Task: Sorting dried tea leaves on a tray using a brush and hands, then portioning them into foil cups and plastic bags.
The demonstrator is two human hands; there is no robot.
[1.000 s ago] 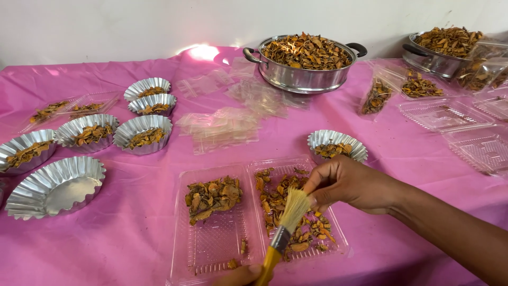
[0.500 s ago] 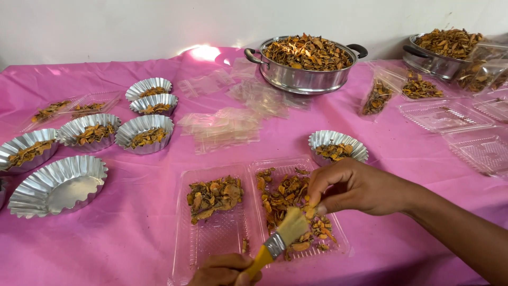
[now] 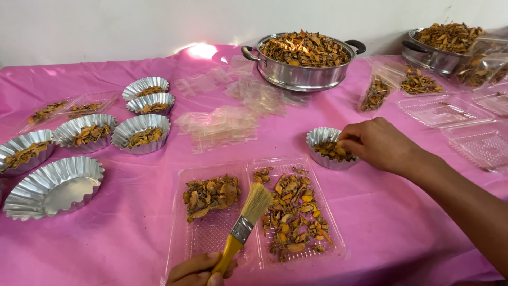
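Two hands show in the head view, both partly cut off: the left hand (image 3: 198,270) at the bottom edge has its grip closed around the yellow handle of a flat-bristled brush (image 3: 244,225), slanted over a clear ribbed plastic tray (image 3: 211,241) of dried orange chips. The right hand (image 3: 378,144) pinches into a fluted foil cup (image 3: 320,139); its fingertips are hidden among the chips on the pink-clothed bench (image 3: 106,243).

left hand (image 3: 198,269) cut off at bottom edge, its grip on the brush handle (image 3: 227,256) perhaps partial
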